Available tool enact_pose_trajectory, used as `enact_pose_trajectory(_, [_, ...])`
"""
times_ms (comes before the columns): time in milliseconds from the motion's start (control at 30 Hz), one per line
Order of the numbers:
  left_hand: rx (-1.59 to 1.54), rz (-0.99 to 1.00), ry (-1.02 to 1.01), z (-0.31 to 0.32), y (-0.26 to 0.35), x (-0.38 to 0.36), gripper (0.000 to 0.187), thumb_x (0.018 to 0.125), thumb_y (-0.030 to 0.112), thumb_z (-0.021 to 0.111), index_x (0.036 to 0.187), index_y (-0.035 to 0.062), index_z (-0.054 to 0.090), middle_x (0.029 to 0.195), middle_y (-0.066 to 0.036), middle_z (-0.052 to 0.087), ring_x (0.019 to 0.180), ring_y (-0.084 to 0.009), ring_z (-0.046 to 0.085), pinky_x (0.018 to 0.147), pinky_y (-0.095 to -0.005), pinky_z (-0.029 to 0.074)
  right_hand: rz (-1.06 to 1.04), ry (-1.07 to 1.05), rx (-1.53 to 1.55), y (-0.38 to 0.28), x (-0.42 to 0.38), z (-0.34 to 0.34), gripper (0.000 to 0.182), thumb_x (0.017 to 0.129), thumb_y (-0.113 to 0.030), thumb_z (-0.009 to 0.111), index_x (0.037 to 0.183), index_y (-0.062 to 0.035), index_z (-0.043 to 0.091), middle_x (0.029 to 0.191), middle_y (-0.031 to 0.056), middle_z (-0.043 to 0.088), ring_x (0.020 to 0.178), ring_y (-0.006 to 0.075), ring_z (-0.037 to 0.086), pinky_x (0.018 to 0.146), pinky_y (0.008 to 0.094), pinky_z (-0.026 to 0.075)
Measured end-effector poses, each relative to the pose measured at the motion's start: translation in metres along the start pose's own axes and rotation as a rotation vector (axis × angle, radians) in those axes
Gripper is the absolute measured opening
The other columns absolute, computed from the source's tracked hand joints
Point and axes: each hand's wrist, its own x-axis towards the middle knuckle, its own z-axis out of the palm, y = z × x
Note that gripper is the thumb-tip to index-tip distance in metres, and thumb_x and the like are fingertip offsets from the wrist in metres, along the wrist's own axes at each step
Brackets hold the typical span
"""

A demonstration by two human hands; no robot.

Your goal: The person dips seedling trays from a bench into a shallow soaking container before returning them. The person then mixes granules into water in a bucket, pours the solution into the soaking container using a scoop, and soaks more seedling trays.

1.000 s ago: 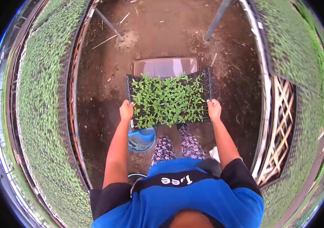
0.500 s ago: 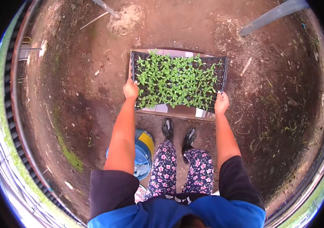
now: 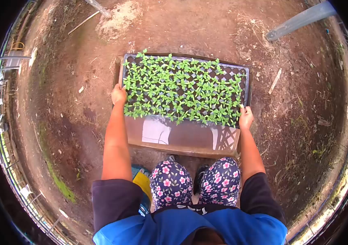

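A black seedling tray (image 3: pixel 246 87) full of small green plants (image 3: pixel 182 87) is held level between my two hands. My left hand (image 3: pixel 119 94) grips its left short edge, and my right hand (image 3: pixel 246 117) grips the right edge near the front corner. Under the tray lies a wide, shallow brown basin (image 3: pixel 182 150) of water, its near part showing with bright reflections on the surface. Whether the tray's underside touches the water is hidden.
A blue bucket with a yellow band (image 3: pixel 142 183) stands by my left knee, partly behind my arm. Grey posts rise from the soil at the upper left (image 3: pixel 98 7) and upper right (image 3: pixel 300 20). Brown ground (image 3: pixel 296 102) surrounds the basin.
I have bent down, and my knees are now closer in view. The tray and both hands look lower and nearer the basin, and the tray now looks flatter, with more water showing in front.
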Motion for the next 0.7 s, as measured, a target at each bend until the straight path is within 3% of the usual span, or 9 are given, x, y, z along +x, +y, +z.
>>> enact_pose_trajectory(100, [-0.025,-0.012,-0.016,0.012,-0.012,0.007,0.025,0.073,0.027,0.058,0.088,0.0075,0.054,0.086,-0.018,0.059,0.085,-0.0340,0.056,0.074,-0.0414,0.043,0.021,-0.043,-0.172,0.012,0.007,0.002,0.036,0.080,-0.031,0.054,0.064,-0.0008,0.043,0.058,0.0170,0.048,0.054,0.0321,0.043,0.056,0.0392,0.037])
enact_pose_trajectory(133, [-0.023,0.011,-0.006,0.016,-0.016,0.010,0.025,0.073,0.026,0.057,0.089,0.0073,0.054,0.087,-0.017,0.059,0.085,-0.0340,0.056,0.075,-0.0412,0.043,0.080,-0.112,-0.195,0.017,0.010,0.001,0.035,0.080,-0.034,0.051,0.067,-0.0016,0.050,0.068,0.0208,0.054,0.066,0.0373,0.052,0.063,0.0419,0.039])
enact_pose_trajectory(233, [-0.096,0.033,-0.022,0.026,-0.032,0.019,0.027,0.074,0.024,0.054,0.096,0.0083,0.054,0.092,-0.016,0.059,0.089,-0.0323,0.055,0.078,-0.0387,0.042,0.088,-0.243,-0.321,0.036,0.021,0.000,0.028,0.078,-0.032,0.052,0.075,-0.0039,0.057,0.075,0.0211,0.057,0.075,0.0366,0.055,0.067,0.0417,0.042])
enact_pose_trajectory(267, [-0.140,0.045,-0.009,0.036,-0.043,0.026,0.028,0.074,0.024,0.054,0.098,0.0090,0.053,0.093,-0.016,0.059,0.090,-0.0316,0.055,0.079,-0.0380,0.042,0.118,-0.291,-0.368,0.035,0.024,-0.003,0.024,0.077,-0.028,0.053,0.085,-0.0071,0.061,0.082,0.0197,0.059,0.081,0.0353,0.056,0.072,0.0405,0.043])
enact_pose_trajectory(333, [-0.278,0.020,0.012,0.050,-0.061,0.034,0.032,0.075,0.022,0.052,0.105,0.0117,0.052,0.100,-0.014,0.057,0.094,-0.0301,0.053,0.082,-0.0389,0.040,0.086,-0.277,-0.362,0.031,0.022,-0.011,0.024,0.077,-0.027,0.053,0.088,-0.0079,0.062,0.084,0.0183,0.059,0.082,0.0347,0.056,0.074,0.0399,0.043])
enact_pose_trajectory(467, [-0.110,0.094,0.279,0.012,-0.029,-0.021,0.029,0.076,0.018,0.051,0.105,0.0127,0.051,0.103,-0.011,0.050,0.097,-0.0298,0.049,0.080,-0.0458,0.038,0.086,-0.162,-0.338,0.024,0.022,-0.026,0.024,0.077,-0.026,0.053,0.093,-0.0102,0.061,0.087,0.0162,0.060,0.083,0.0320,0.058,0.074,0.0392,0.044])
enact_pose_trajectory(533, [-0.076,0.190,0.329,0.009,-0.026,-0.032,0.028,0.074,0.015,0.052,0.103,0.0140,0.052,0.101,-0.009,0.052,0.096,-0.0280,0.050,0.078,-0.0450,0.039,0.083,-0.099,-0.284,0.019,0.024,-0.028,0.023,0.078,-0.026,0.053,0.094,-0.0115,0.061,0.087,0.0148,0.061,0.082,0.0297,0.059,0.073,0.0371,0.045])
enact_pose_trajectory(633, [-0.039,0.342,0.369,0.006,0.004,-0.067,0.021,0.072,0.011,0.053,0.093,0.0140,0.057,0.094,-0.009,0.055,0.089,-0.0270,0.053,0.075,-0.0412,0.041,-0.088,-0.084,-0.013,-0.009,0.026,-0.015,0.022,0.078,-0.026,0.053,0.093,-0.0107,0.061,0.086,0.0138,0.061,0.081,0.0284,0.059,0.072,0.0346,0.045])
enact_pose_trajectory(700, [-0.285,0.443,0.309,0.034,0.013,-0.074,0.019,0.073,0.012,0.056,0.092,0.0094,0.057,0.089,-0.012,0.056,0.089,-0.0262,0.053,0.078,-0.0357,0.041,-0.198,-0.166,-0.015,-0.059,0.016,-0.011,0.023,0.078,-0.025,0.054,0.094,-0.0083,0.060,0.089,0.0134,0.061,0.081,0.0254,0.060,0.072,0.0324,0.045])
